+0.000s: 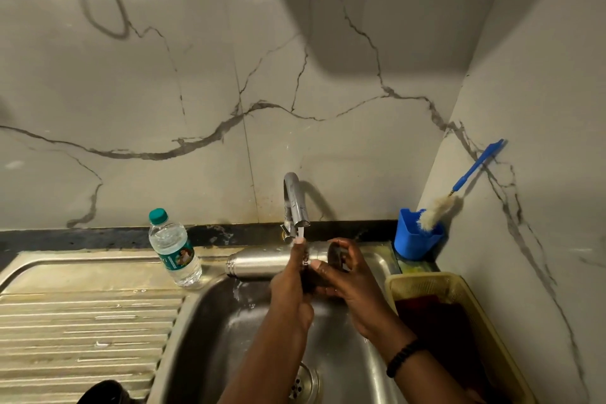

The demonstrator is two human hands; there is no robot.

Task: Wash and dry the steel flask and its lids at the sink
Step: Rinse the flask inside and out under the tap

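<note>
Both hands, left hand (pixel 290 275) and right hand (pixel 347 279), are being kept curled around a dark lid (pixel 336 256) beneath the tap (pixel 296 203), steel flask (pixel 259 264) lying at eleven o'clock.

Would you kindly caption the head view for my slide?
Both hands rinse a dark lid under the tap; flask lies behind.

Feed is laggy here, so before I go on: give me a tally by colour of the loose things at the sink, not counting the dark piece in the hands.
Steel: 1, the flask lying on the sink's back rim.
Blue: 2, the cup and the bottle brush standing in it.
Clear with green cap: 1, the water bottle.
Yellow: 1, the basket.
Total: 5
</note>
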